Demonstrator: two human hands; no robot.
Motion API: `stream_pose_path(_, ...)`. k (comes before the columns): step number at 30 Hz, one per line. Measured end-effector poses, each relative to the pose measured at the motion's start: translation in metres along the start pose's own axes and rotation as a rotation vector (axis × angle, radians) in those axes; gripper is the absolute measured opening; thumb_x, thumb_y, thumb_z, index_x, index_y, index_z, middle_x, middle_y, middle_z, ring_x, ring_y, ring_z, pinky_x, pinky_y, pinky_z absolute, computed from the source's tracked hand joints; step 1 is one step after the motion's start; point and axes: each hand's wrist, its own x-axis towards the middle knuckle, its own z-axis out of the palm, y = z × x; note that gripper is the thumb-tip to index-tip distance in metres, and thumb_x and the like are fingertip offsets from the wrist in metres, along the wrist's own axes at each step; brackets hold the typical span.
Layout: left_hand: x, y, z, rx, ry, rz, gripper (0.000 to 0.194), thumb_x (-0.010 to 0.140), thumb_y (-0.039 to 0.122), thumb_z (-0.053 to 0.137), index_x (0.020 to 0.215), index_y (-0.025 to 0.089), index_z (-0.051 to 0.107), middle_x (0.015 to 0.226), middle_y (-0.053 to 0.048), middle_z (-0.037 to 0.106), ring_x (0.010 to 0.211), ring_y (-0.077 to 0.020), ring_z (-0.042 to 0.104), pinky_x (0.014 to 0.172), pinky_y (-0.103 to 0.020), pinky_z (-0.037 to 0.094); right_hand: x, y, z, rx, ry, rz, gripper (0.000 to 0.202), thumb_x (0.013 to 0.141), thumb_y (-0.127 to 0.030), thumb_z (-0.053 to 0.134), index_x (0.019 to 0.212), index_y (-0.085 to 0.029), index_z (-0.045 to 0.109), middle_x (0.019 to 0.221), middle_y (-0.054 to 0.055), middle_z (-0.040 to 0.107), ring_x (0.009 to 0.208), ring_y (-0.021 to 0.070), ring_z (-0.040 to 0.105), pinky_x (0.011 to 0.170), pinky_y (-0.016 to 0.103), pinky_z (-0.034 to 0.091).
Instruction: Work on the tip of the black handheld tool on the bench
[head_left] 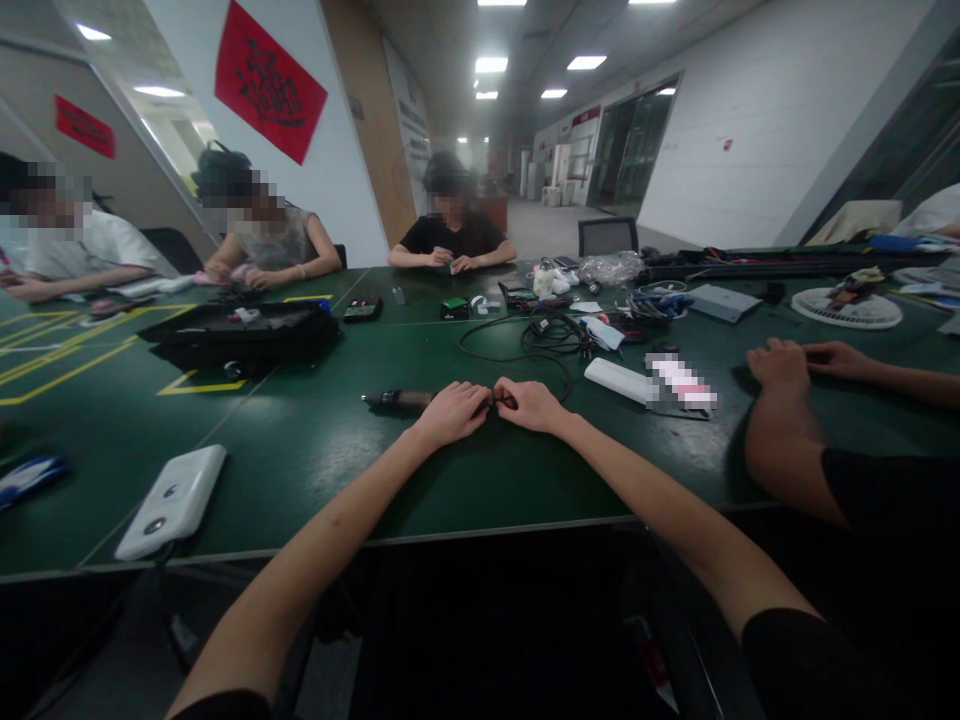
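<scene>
Both of my hands meet over the green table, near its front edge. My left hand (pixel 454 411) is closed around the rear end of a dark cylindrical tool (pixel 399 400), whose tip points left. Close beside it, my right hand (pixel 529 407) pinches a thin black cord (pixel 507 401) where it meets the tool's end. The exact joint between cord and tool is partly hidden by my fingers. Behind my hands, a black cable (pixel 551 333) lies in loose coils.
A black tray (pixel 244 335) stands at the left, a white device (pixel 174 500) at the front left. White power strip (pixel 619 381) and round white fan-like part (pixel 846 307) lie right. A neighbour's arms (pixel 784 430) rest at the right. Several people sit across the table (pixel 322 450).
</scene>
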Motion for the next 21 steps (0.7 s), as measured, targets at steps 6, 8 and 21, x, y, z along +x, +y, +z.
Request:
stream_pose_path(6, 0.0001, 0.0002, -0.0003, 0.003, -0.002, -0.002, 0.015, 0.101, 0.033, 0.051, 0.110, 0.022, 0.057, 0.103, -0.007, 0.068, 0.098, -0.0246, 0.062, 0.088, -0.040, 0.044, 0.0002, 0.0001, 0.0005, -0.001, -0.002, 0.002, 0.018, 0.090, -0.027, 0.065, 0.107, -0.023, 0.060, 0.079, -0.002, 0.066, 0.071, 0.0157, 0.059, 0.067, 0.024, 0.031)
stream_pose_path(8, 0.0001, 0.0007, -0.0011, 0.003, -0.001, -0.002, 0.016, 0.101, 0.033, 0.052, 0.111, 0.022, 0.057, 0.103, -0.007, 0.068, 0.097, -0.0248, 0.062, 0.088, -0.040, 0.044, 0.0002, -0.0003, 0.0005, -0.003, 0.000, 0.006, 0.018, 0.090, -0.026, 0.065, 0.107, -0.023, 0.060, 0.078, -0.002, 0.066, 0.070, 0.0157, 0.058, 0.066, 0.024, 0.030)
stream_pose_path(21, -0.0005, 0.0020, -0.0036, -0.014, -0.015, 0.001, 0.018, 0.097, 0.031, 0.054, 0.113, 0.022, 0.058, 0.104, -0.007, 0.068, 0.099, -0.0247, 0.062, 0.090, -0.041, 0.044, -0.0005, -0.0012, -0.0019, 0.008, -0.007, -0.006, 0.016, 0.091, -0.026, 0.064, 0.106, -0.023, 0.058, 0.078, -0.003, 0.065, 0.070, 0.0148, 0.058, 0.066, 0.024, 0.030)
